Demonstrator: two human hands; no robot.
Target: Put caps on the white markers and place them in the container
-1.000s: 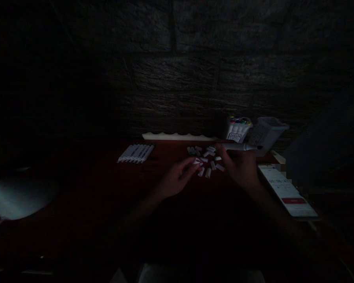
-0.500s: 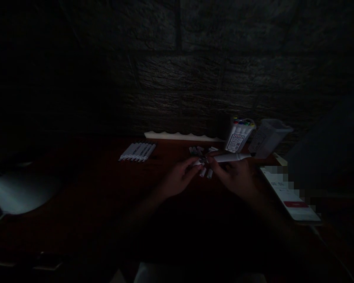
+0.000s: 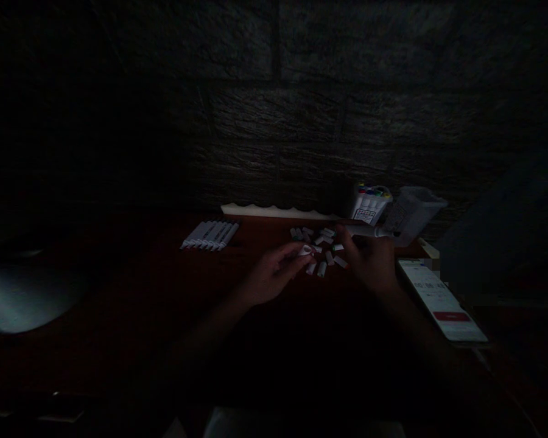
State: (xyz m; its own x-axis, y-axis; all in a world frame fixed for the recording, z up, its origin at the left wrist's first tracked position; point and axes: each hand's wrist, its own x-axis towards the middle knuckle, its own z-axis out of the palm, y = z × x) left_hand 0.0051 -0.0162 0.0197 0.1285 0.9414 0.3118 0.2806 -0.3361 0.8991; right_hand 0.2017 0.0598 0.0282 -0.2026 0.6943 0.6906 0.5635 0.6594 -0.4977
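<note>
My left hand (image 3: 274,272) is closed, pinching a small white marker cap (image 3: 305,250) with its hollow end showing. To the right, my right hand (image 3: 369,261) is closed on a white marker (image 3: 364,230) that lies sideways, its dark tip pointing right. Between and beyond the hands, several loose white caps (image 3: 329,258) are scattered on the dark reddish table. A row of white markers (image 3: 210,235) lies side by side farther left. The scene is very dim, so fine details of the fingers are hard to make out.
A clear box full of markers (image 3: 372,204) stands at the back right, beside another translucent box (image 3: 413,213). A lit phone (image 3: 442,301) lies at the right. A pale wavy strip (image 3: 274,211) runs along the wall. A pale lamp-like object (image 3: 27,298) stands at the left.
My hands have moved apart. The right hand has drawn back right and up with the marker, while the left keeps the cap. More loose caps show between them.
</note>
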